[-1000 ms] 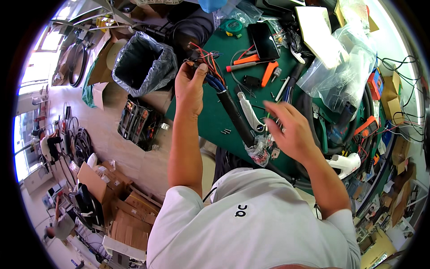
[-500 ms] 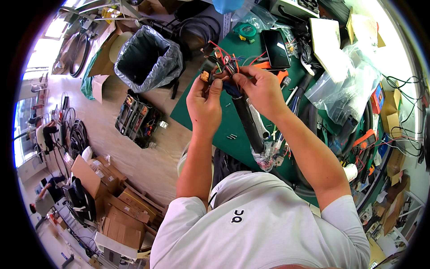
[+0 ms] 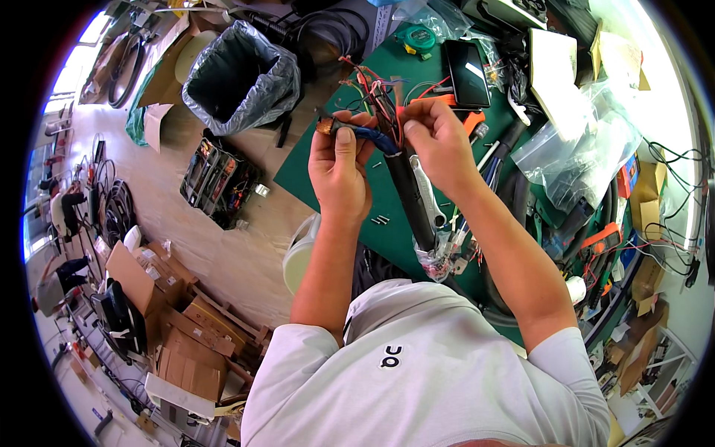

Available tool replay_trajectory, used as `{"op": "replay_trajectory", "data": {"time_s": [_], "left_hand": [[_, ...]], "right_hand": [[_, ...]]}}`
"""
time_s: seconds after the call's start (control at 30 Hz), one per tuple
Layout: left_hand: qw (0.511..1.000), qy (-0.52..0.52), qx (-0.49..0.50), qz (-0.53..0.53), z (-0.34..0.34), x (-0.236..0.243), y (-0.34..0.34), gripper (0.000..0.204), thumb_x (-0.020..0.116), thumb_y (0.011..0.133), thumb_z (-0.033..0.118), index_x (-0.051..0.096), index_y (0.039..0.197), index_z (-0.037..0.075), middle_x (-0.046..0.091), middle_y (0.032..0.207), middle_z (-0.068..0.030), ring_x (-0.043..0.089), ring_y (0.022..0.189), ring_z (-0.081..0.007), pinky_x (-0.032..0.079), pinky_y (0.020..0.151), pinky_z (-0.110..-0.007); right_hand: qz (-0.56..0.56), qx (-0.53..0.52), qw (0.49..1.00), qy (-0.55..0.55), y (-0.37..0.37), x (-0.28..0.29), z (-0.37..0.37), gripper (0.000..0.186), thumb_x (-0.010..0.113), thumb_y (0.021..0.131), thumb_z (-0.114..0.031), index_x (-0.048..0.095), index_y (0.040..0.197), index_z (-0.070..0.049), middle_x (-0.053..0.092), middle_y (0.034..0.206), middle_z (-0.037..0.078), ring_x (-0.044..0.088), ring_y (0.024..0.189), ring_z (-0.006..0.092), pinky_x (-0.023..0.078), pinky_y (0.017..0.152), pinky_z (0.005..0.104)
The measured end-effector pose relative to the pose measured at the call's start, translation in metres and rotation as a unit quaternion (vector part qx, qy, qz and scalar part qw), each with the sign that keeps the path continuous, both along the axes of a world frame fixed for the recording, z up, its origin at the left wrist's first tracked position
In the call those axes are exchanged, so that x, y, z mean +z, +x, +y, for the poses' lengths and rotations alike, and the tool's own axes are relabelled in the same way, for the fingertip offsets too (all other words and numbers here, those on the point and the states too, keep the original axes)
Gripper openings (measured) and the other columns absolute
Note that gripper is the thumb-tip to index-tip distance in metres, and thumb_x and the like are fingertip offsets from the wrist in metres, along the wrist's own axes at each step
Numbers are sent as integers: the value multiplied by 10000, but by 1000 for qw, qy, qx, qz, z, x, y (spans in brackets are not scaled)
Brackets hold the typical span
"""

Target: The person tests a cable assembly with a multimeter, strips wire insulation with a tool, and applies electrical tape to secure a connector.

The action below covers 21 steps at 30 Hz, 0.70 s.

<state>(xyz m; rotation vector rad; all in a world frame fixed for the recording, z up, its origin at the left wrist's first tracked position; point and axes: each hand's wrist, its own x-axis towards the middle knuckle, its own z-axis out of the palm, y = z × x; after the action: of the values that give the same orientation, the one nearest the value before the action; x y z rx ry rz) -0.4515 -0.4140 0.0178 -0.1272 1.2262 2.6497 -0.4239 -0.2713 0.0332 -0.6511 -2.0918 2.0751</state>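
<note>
My left hand (image 3: 341, 179) is closed on a thick blue cable (image 3: 376, 140) with a copper-coloured end (image 3: 325, 126), bent to the left. My right hand (image 3: 436, 145) pinches red wiring (image 3: 400, 127) in a bundle of thin coloured wires (image 3: 378, 93) rising from the same black-sheathed cable (image 3: 410, 197). The cable lies over a green work surface (image 3: 305, 179), its lower part wrapped in clear plastic (image 3: 433, 261). A silver tool (image 3: 426, 197) lies beside it, partly hidden. A phone (image 3: 465, 71) and green tape measure (image 3: 415, 37) are beyond my hands.
A lined bin (image 3: 205, 93), tool box (image 3: 220, 179) and cardboard boxes (image 3: 186, 357) stand at the left. A pale stool (image 3: 296, 261) is by my left arm. Plastic bags (image 3: 566, 149), hoses and tools crowd the right. Another person (image 3: 56, 290) is at the far left.
My right hand has risen from the tools to the wiring beside my left hand. The blue cable with the copper-coloured end now bends left, apart from the upright thin wires.
</note>
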Motion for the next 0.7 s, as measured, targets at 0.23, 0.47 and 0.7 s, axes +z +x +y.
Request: {"op": "replay_trajectory", "data": {"time_s": [0.23,0.47,0.7], "left_hand": [[999,26,-28,3,-1,0,-3,235,513,1023,166,532,1220,40,652,1126,-115,647,1034,-190,544,871,-317],[998,23,-60,-6,-4,-2,-10,252,514,1023,169,525,1234,33,656,1132,-123,659,1006,-190,553,841,-309],[991,8,-133,-31,-10,13,-26,338,402,1059,270,533,1225,6,647,1161,-135,669,995,-228,555,852,-350]], "right_hand": [[197,69,877,433,8,27,-9,564,751,730,-38,583,1261,-125,438,1386,148,469,1214,351,443,988,412],[148,136,796,571,-5,32,-3,503,787,724,-159,626,1197,-106,418,1422,149,414,1267,358,395,1032,427],[54,14,930,362,14,12,-19,1025,852,717,-164,209,1505,-35,345,1453,296,421,1289,429,398,1032,449]]}}
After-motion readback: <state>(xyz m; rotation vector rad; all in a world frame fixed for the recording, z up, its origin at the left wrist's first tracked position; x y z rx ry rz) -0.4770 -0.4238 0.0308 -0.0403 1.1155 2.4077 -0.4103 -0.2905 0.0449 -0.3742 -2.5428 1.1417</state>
